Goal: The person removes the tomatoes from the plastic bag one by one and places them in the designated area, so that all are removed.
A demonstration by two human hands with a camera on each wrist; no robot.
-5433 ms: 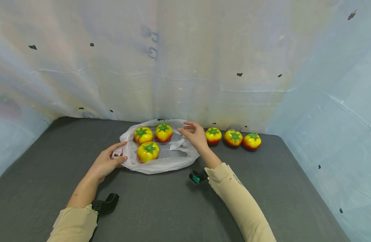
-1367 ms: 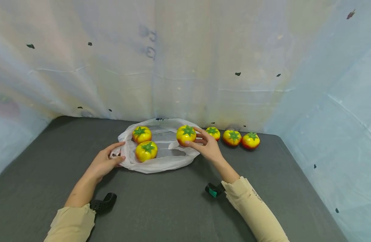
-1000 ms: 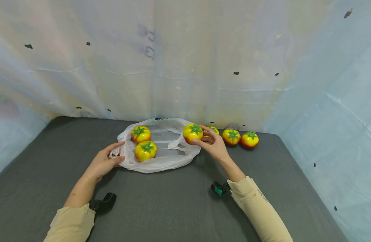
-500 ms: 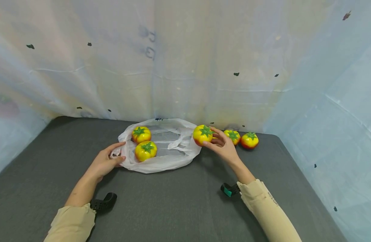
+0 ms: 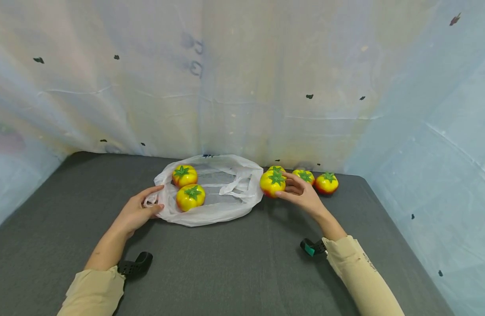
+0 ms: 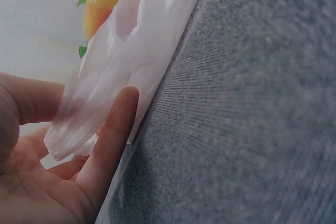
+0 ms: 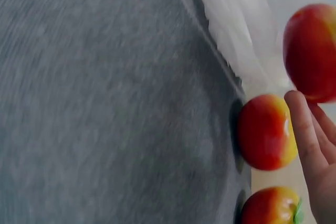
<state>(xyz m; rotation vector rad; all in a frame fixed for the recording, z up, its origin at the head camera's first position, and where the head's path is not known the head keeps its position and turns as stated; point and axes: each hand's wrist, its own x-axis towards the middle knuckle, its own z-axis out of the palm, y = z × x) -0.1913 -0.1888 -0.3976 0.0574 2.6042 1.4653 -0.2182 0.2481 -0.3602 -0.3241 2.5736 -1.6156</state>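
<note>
My right hand (image 5: 304,198) holds a yellow-and-red tomato (image 5: 270,186) with a green star-shaped top, just right of the plastic bag. In the right wrist view this tomato (image 7: 314,51) is raised above the others, at my fingertips. My left hand (image 5: 135,213) grips the left end of the white plastic bag (image 5: 211,219). The left wrist view shows the gathered plastic (image 6: 100,93) between thumb and fingers. Two tomatoes lie inside the bag's open mouth, one behind (image 5: 185,176) and another tomato (image 5: 190,198) in front.
Right of the bag, along the back of the dark grey table (image 5: 226,267), stand three more tomatoes: one partly hidden tomato (image 5: 276,168) behind the held one, a middle tomato (image 5: 305,176) and a right tomato (image 5: 327,184). Pale plastic sheeting (image 5: 242,87) hangs behind.
My right hand has taken a tomato from inside the bag and carried it right, past the bag's right rim, then slightly down. My left hand keeps its place on the bag.
</note>
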